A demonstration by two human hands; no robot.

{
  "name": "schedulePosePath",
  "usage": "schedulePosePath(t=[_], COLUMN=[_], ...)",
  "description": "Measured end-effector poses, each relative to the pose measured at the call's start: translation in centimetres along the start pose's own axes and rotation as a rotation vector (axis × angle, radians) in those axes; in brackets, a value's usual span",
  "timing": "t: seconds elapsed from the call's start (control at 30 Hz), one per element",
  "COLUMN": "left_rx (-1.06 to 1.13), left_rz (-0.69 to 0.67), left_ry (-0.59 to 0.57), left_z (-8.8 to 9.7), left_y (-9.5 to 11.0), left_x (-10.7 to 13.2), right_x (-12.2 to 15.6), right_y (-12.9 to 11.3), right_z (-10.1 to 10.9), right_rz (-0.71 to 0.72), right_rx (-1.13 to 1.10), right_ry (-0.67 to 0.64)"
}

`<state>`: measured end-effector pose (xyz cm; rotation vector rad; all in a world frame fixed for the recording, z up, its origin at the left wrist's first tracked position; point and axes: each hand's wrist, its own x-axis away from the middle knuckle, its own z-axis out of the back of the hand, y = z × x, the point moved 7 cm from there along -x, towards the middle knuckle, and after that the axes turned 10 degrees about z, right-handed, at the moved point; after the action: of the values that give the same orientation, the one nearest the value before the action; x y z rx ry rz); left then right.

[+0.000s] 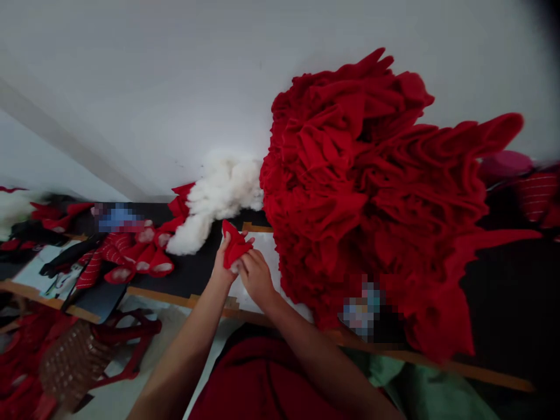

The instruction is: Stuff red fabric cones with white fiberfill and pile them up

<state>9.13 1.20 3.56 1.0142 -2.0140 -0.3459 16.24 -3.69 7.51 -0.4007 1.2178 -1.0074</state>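
My left hand is closed around a small red fabric piece that comes to a point at its top. At the lower opening of the piece, my right hand has its fingers pinched, with a bit of white stuffing showing beside them. Both hands are above a white sheet on the dark table. Just beyond them lies a fluffy heap of white stuffing. A tall stack of red fabric pieces rises close to the right hand.
Several stuffed red pieces with white showing at their ends lie to the left. A brown chair stands at the lower left. The dark table has a wooden front edge and backs onto a pale wall. Green cloth hangs below right.
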Motion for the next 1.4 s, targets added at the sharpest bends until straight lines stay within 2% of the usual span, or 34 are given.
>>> schedulePosePath(t=[0.1,0.17,0.27,0.33,0.43,0.53,0.8,0.87,0.97,1.07,1.17,1.23,1.4], left_rx=[0.008,0.003,-0.005,-0.023,-0.148,-0.379,-0.650,-0.767,-0.917,-0.907,-0.732,-0.665,-0.732], left_rz=[-0.038,-0.058,-0.032,-0.061,-0.283,-0.469,-0.650,-0.722,-0.823,-0.817,-0.733,-0.671,-0.664], left_ry=[-0.020,-0.024,0.046,0.099,0.129,0.215,0.420,0.424,0.356,0.336,0.390,0.392,0.412], left_z=[-0.9,-1.3,-0.7,0.0,0.6,0.6,0.1,-0.1,-0.4,0.1,0.9,0.8,0.0], left_y=[-0.4,-0.7,-1.5,-2.0,-2.1,-2.3,-1.8,-1.9,-2.6,-3.2,-3.0,-2.7,-1.7], left_x=[0.9,1.1,1.1,1.3,2.5,4.0,5.2,5.9,7.0,7.3,6.9,6.4,5.9], right_x=[0.2,0.3,0.3,0.6,1.4,1.8,2.3,2.4,2.5,2.2,1.7,1.5,1.5], right_y=[1.3,1.8,2.2,2.8,4.2,4.7,3.6,4.3,5.6,5.8,4.7,4.0,4.3], right_z=[2.1,3.1,2.8,2.9,3.8,4.1,3.9,3.9,3.9,3.9,3.7,3.7,3.5], right_rz=[-0.160,-0.220,-0.219,-0.254,-0.323,-0.313,-0.172,-0.182,-0.222,-0.238,-0.190,-0.157,-0.159], right_rx=[-0.033,-0.078,-0.171,-0.172,-0.127,-0.123,-0.078,-0.017,0.050,0.005,-0.096,-0.131,-0.160], right_ry=[0.204,0.255,0.105,0.065,0.114,0.100,0.048,0.024,-0.035,-0.037,-0.015,0.011,0.006])
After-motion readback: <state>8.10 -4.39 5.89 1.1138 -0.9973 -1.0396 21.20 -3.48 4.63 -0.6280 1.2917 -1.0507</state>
